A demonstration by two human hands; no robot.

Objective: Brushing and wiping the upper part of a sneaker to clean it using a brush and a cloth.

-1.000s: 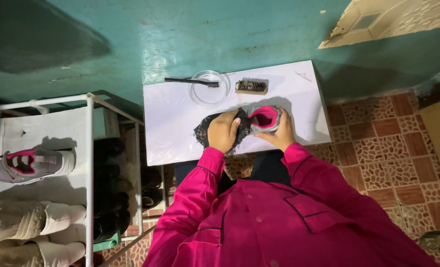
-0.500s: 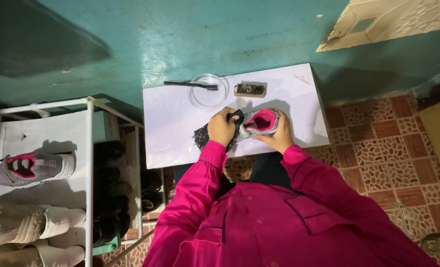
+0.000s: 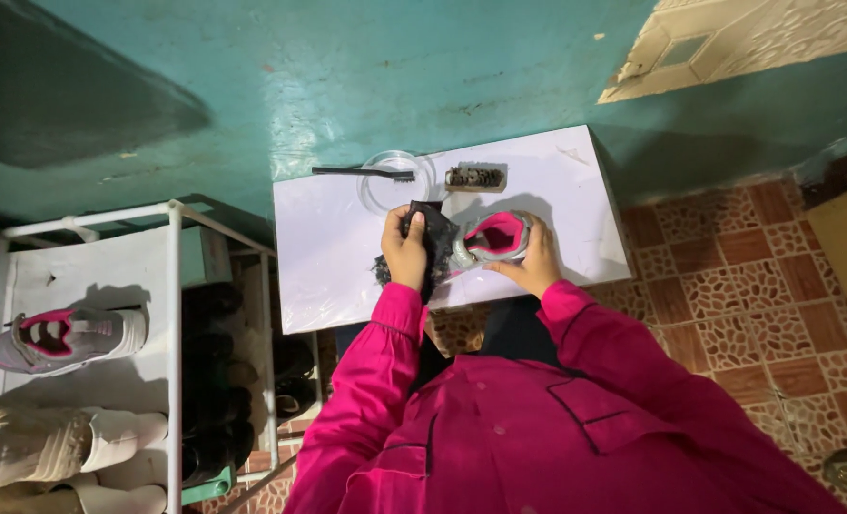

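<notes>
Grey shoe (image 3: 493,238) w/ pink lining lies on white counter (image 3: 338,257), right hand (image 3: 530,266) clamped at its heel, left hand (image 3: 405,252) closed on dark cloth (image 3: 436,238); prob. light, soft upper, so hold by firm heel.

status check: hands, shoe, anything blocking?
Left hand grips dark cloth. Right hand steadies grey-and-pink shoe on white table. Two brushes, clear dish behind, not obstructing.

A teal wall (image 3: 366,67), patterned brown floor tiles (image 3: 728,276), a white table (image 3: 328,238) and a white shoe rack (image 3: 171,286).
</notes>
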